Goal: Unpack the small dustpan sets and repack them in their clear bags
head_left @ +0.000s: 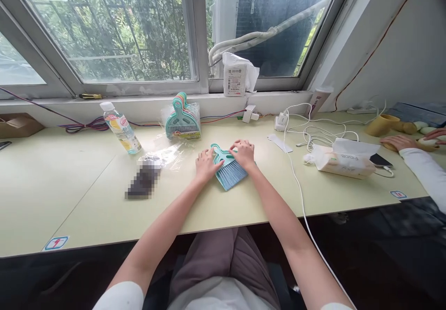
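A small teal brush with pale blue bristles (230,173) lies on the pale green desk (104,208) in front of me, apparently nested in a teal dustpan. My left hand (206,164) rests on its left side with fingers curled over the edge. On the right side of its handle sits my right hand (244,153), fingers bent and pressing on it. Behind them stands a clear bag of several more teal brush sets (181,120). Crumpled clear wrapping (167,154) lies to the left of my left hand.
A plastic bottle (121,128) lies tilted at back left, a blurred dark object (142,181) beside it. White cables (313,133), chargers and a tissue pack (343,159) occupy the right. Another person's hands and sleeve (418,159) are at far right. A tissue box (235,75) stands on the window sill.
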Tool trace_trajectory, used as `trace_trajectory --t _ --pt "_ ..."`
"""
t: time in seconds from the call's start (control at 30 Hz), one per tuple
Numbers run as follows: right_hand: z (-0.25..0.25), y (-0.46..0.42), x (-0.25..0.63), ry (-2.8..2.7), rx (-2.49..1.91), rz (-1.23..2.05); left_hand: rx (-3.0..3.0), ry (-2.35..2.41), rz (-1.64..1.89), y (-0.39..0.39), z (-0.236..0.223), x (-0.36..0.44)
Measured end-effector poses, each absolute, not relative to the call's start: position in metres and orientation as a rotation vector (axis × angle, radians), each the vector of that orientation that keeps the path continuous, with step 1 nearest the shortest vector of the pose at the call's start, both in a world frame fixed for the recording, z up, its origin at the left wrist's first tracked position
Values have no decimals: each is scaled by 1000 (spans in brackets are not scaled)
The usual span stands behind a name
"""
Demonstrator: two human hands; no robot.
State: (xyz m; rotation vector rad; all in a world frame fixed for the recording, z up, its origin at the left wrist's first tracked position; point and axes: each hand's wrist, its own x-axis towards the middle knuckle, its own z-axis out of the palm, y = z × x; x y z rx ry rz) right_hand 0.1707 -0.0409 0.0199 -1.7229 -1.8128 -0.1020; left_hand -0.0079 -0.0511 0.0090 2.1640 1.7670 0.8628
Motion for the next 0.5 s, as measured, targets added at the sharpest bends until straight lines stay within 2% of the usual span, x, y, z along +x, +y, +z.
trace_trajectory --t 0.13,0.3,0.5 --pt "26 -43 202 -1496 -1935 -132 2147 1792 811 -47 -1 -7" --pt "4 -38 257 -1195 -2241 -50 2141 1574 883 -39 5 -20" --pt "-17 -23 275 -1153 -2325 56 1528 1280 1099 -34 14 -23"
